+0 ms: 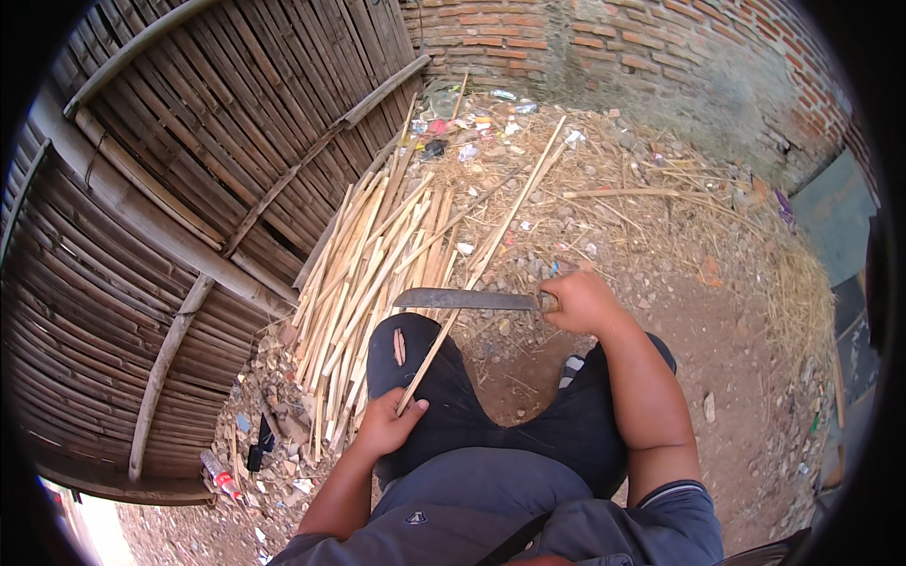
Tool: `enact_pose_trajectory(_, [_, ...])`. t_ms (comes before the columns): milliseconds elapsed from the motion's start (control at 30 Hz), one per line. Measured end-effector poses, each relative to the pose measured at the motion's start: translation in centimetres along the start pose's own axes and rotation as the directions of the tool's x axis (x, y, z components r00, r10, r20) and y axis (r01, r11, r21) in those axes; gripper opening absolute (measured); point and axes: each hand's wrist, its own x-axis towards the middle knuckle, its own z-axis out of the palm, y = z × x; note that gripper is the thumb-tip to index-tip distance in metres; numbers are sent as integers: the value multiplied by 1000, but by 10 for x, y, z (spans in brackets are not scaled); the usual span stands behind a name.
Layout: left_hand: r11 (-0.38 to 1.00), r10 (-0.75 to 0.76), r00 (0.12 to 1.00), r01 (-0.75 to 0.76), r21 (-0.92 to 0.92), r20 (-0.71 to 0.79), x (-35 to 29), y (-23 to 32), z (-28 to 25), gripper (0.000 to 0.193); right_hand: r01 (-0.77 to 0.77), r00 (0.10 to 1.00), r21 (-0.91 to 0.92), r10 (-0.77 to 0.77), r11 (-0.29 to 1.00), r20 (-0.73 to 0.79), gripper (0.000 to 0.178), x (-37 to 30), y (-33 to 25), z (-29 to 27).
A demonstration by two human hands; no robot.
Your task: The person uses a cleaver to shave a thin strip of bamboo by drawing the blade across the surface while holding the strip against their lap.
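Note:
My right hand point(579, 302) is closed round the wooden handle of a machete point(467, 299). Its long dark blade points left and lies across a thin bamboo strip point(514, 212), just beyond my left knee. My left hand point(389, 423) grips the near end of that strip above my left thigh. From there the strip slants away to the upper right, its far part over the straw-strewn ground. To the left of my knee lies a heap of split bamboo strips point(363, 274), pale and mostly lengthwise.
A bamboo-slat wall point(217, 123) rises on the left, and a brick wall point(642, 57) closes off the far side. Litter and a black bag point(434, 148) lie beyond the heap. Dry straw point(783, 283) covers the right side. A plastic bottle point(221, 476) rests at the lower left.

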Motion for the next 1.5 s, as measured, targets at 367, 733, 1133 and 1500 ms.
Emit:
enact_pose_trajectory(367, [999,-33,999,32,35,12,-1,14,-3,36,28,999,22,-27,999,-41,26,-2,3,-1])
enact_pose_trajectory(733, [1000,-7,1000,7,0,13,0,9,-2,38,49,999,31,-50,998,14,28,1,-2,8])
enact_pose_trajectory(1133, [1000,-29,999,29,-9,32,0,9,-2,36,-45,999,27,45,999,-16,29,-2,5,-5])
enact_pose_trajectory(1500, [1000,-16,1000,16,-16,18,1,2,0,39,19,999,22,-20,1000,28,31,0,-4,2])
